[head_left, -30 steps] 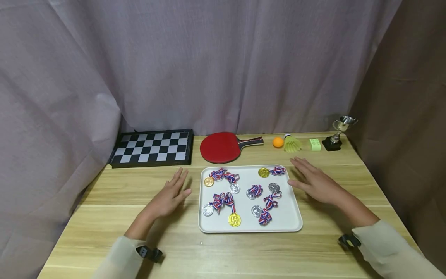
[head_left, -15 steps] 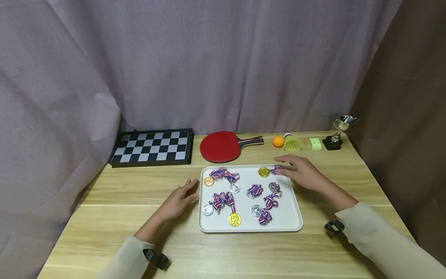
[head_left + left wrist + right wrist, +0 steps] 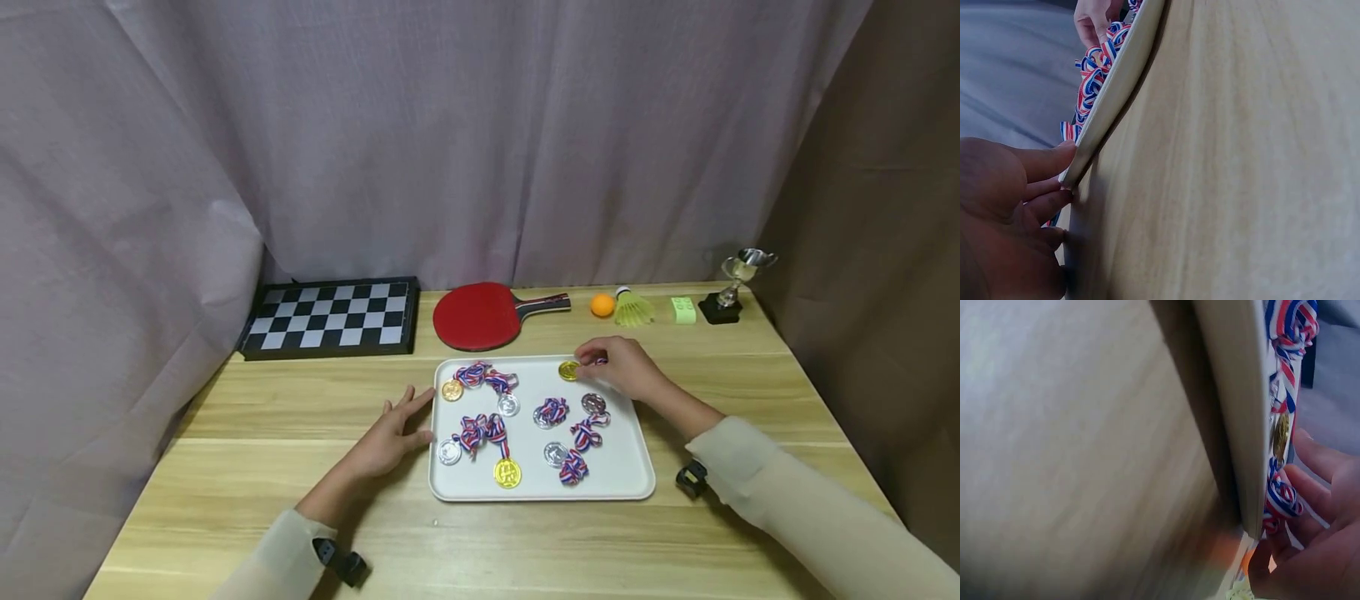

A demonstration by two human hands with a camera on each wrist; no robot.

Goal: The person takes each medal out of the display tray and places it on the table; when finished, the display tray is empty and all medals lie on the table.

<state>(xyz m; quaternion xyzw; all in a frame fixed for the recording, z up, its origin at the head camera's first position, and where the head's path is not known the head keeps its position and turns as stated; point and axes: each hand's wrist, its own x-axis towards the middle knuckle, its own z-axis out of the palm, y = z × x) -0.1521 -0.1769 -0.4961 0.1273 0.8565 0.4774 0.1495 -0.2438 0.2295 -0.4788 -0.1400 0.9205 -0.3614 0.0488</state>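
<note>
In the head view, my right hand (image 3: 622, 367) reaches over the far right corner of the white tray (image 3: 637, 467). Its curled fingers are round the bunched striped ribbon (image 3: 1283, 497) of a gold medal (image 3: 568, 371), whose disc shows beside the fingertips. My left hand (image 3: 386, 437) is at the tray's left side, fingers spread and fingertips against the rim, as the left wrist view also shows. On the tray lie several other medals with red, white and blue ribbons, among them a gold medal (image 3: 507, 473) at the front and a silver medal (image 3: 556, 454).
Along the back of the wooden table (image 3: 300, 433) lie a chessboard (image 3: 330, 317), a red table tennis bat (image 3: 476, 317), an orange ball (image 3: 602, 305), a yellow shuttlecock (image 3: 633, 307), a light green block (image 3: 683, 310) and a small trophy cup (image 3: 738, 287). Grey curtains (image 3: 390, 142) hang behind.
My right hand has moved left from beside the tray and closed round the gold medal's ribbon at the far right. My left hand has come right to the tray's left rim.
</note>
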